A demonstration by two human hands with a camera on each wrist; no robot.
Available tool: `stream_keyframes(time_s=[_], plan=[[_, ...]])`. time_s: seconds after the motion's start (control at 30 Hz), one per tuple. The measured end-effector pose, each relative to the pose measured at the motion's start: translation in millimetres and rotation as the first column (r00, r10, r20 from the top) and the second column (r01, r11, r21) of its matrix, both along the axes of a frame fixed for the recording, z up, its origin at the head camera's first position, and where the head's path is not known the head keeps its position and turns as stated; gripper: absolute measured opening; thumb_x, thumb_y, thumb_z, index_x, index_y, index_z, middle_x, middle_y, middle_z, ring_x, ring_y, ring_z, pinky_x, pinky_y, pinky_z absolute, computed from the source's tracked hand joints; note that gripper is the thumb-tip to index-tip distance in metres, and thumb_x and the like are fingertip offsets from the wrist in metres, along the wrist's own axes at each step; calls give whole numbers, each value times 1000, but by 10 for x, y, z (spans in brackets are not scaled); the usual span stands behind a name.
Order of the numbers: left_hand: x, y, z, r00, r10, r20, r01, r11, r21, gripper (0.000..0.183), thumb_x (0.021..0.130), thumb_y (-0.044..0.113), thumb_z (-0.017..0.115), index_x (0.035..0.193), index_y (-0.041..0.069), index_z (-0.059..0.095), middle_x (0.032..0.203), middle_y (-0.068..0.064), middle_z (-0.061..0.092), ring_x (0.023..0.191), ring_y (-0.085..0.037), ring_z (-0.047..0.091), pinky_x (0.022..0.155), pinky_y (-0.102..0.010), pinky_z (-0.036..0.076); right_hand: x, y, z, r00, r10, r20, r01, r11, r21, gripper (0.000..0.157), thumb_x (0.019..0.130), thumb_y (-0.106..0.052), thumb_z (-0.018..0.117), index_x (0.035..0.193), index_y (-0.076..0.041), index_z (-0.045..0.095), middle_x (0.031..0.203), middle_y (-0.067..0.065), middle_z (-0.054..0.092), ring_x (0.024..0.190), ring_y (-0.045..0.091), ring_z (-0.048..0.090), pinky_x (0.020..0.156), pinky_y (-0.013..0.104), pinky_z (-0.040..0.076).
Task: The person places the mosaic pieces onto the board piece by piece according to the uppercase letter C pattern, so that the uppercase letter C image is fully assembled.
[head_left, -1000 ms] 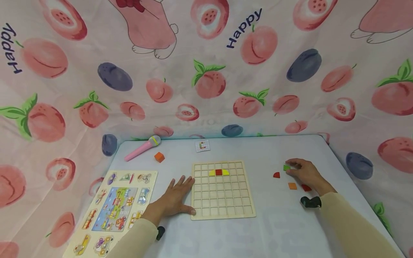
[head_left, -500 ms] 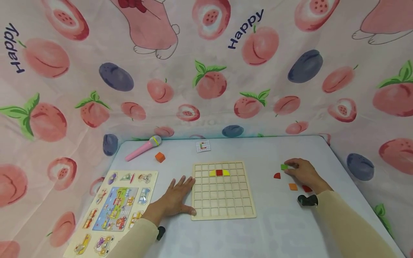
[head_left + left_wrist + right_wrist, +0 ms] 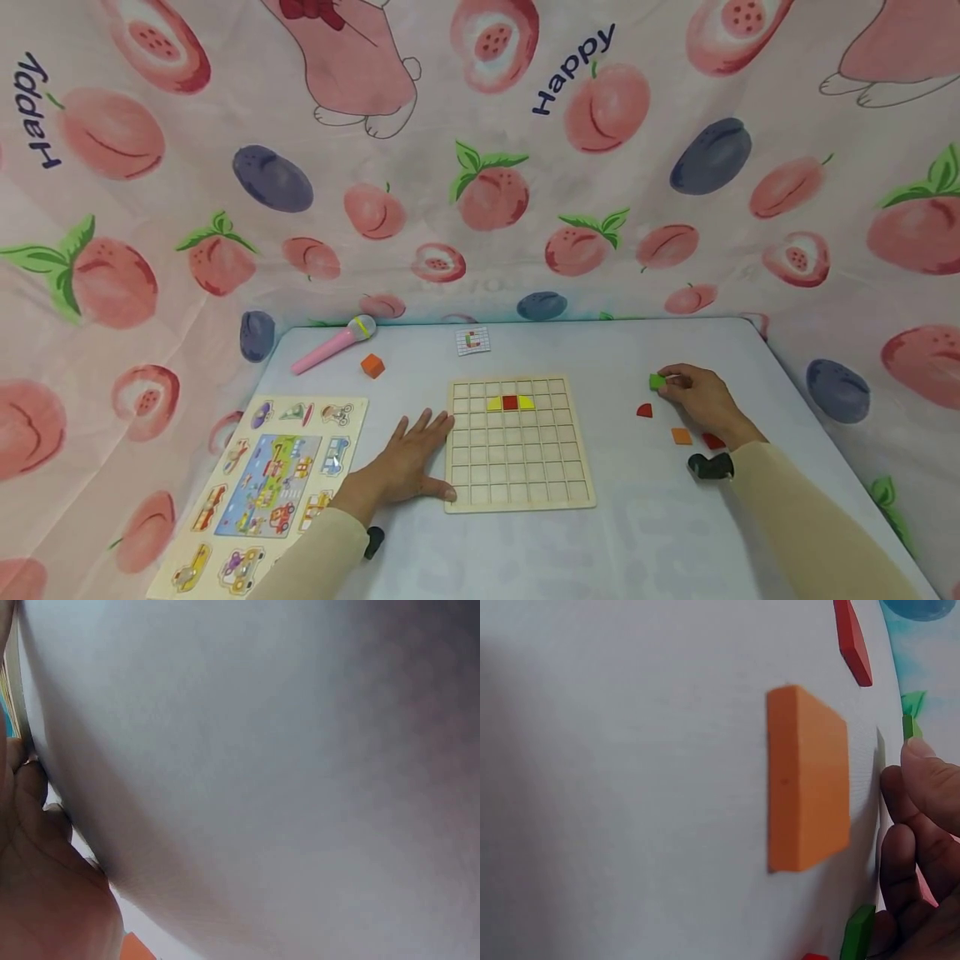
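Observation:
My right hand pinches a small green square block between thumb and fingertips, at the right of the table. The same green block shows past the thumb in the right wrist view. Close to this hand lie a red quarter-round block, an orange square block and another red block, partly hidden by the wrist. My left hand rests with spread fingers against the left edge of a wooden grid board. On the board, a red square sits between two yellow curved pieces.
A picture puzzle board lies at the left, partly under the left forearm. Farther back are a pink toy microphone, an orange cube and a small pattern card. Another green block lies below the right palm.
My right hand has moved slightly left and away from me with the green square block in its pinch. The left hand stays in place on the board's edge.

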State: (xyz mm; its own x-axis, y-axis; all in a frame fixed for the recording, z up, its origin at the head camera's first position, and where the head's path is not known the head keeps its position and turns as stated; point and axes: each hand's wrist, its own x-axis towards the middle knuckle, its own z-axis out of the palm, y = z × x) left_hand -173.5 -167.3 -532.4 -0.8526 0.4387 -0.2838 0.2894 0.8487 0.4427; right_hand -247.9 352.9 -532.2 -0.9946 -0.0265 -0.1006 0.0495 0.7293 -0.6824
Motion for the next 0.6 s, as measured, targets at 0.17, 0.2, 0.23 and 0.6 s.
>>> stream_keyframes(time_s=[0.17, 0.2, 0.23, 0.6], plan=[[0, 5, -9, 1000, 2, 1, -2, 1000, -8, 124, 73, 64, 87, 170, 18, 24, 178, 0, 19, 166, -27, 3, 135, -55, -3, -2, 7, -34, 1000, -22, 1, 22, 1000, -7, 36, 105, -18, 66, 138, -5, 63, 127, 25, 67, 113, 37, 59, 98, 53, 51], [1, 6, -11, 1000, 2, 2, -2, 1000, -7, 124, 73, 64, 87, 170, 18, 24, 177, -1, 19, 166, -27, 3, 135, -55, -2, 0, 9, -42, 1000, -23, 0, 23, 1000, -7, 36, 105, -18, 66, 138, -5, 63, 127, 24, 67, 113, 36, 59, 97, 52, 51], [1, 7, -12, 1000, 3, 3, -3, 1000, -8, 124, 73, 64, 87, 170, 18, 24, 177, 0, 19, 166, -27, 3, 135, -55, -2, 0, 12, -50, 1000, -23, -2, 23, 1000, -7, 36, 105, -18, 66, 138, -5, 63, 126, 24, 67, 112, 36, 59, 96, 51, 51], [-6, 2, -12, 1000, 2, 9, -2, 1000, -3, 124, 73, 65, 86, 170, 19, 24, 178, 0, 19, 166, -27, 3, 135, -55, -2, 2, -49, 17, 999, -31, -24, 31, 999, -26, 36, 106, -13, 60, 141, -6, 60, 133, 26, 62, 117, 39, 55, 103, 59, 50]])
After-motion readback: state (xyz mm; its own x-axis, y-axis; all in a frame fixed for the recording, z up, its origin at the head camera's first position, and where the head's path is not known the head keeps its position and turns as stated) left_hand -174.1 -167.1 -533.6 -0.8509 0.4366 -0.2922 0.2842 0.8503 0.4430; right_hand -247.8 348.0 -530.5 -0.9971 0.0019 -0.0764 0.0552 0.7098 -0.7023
